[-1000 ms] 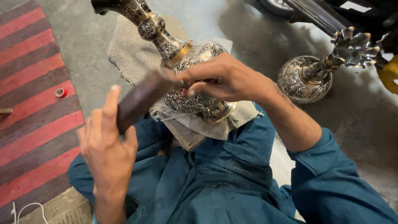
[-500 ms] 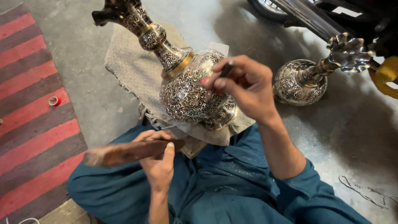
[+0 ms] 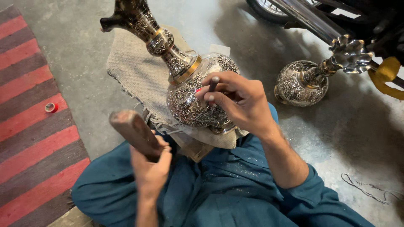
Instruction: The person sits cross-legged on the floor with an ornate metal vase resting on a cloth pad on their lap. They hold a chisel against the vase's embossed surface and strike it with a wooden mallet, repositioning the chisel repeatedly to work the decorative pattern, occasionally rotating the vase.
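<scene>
Two hands work: right hand [image 3: 240, 103] holds, seemingly, a chisel [image 3: 213, 84] on vase [image 3: 191, 101].

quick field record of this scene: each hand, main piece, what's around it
left hand: grips a wooden mallet, raised clear of the vase
right hand: pinches a thin chisel against the vase's belly
engraved metal vase: lying tilted on a burlap cloth over the lap
second vase: on the concrete floor, apart
striped rug: along the picture's left edge

- Soft, even daylight; the floor [image 3: 84, 63] is bright.
- A broad, dim shadow spreads at upper right.
- Glints shine on the vase [image 3: 189, 96].
- The mallet [image 3: 134, 130] is slightly blurred; the rest is sharp.
</scene>
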The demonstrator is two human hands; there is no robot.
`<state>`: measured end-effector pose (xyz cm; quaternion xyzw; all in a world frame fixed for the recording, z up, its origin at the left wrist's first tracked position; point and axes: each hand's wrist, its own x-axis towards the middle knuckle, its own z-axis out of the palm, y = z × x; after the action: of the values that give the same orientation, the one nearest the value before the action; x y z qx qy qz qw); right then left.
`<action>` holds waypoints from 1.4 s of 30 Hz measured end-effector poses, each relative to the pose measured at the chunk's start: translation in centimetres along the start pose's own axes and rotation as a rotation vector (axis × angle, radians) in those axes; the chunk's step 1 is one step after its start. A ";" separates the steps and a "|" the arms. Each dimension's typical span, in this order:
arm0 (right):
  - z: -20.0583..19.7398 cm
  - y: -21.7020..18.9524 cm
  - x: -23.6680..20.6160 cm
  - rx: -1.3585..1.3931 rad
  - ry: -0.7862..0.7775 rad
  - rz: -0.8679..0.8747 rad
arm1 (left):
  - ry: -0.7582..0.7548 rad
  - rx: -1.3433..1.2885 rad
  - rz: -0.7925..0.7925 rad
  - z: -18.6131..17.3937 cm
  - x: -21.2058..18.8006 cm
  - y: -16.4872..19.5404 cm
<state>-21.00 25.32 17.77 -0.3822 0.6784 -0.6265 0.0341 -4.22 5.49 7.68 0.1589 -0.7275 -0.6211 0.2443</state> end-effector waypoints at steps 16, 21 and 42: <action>1.1 0.0 -0.3 -0.086 0.150 -0.055 | -0.334 0.991 0.311 -4.7 9.4 17.6; 1.2 -0.2 -0.5 -0.118 0.171 -0.036 | -0.362 1.242 0.432 -4.0 10.4 19.2; 1.1 -0.4 -0.3 -0.246 0.172 -0.038 | -0.316 1.280 0.779 -3.8 11.3 19.9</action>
<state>-20.02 24.61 17.78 -0.3412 0.7432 -0.5696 -0.0831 -10.10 -0.15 29.40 -0.0890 -0.9752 0.0369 0.1991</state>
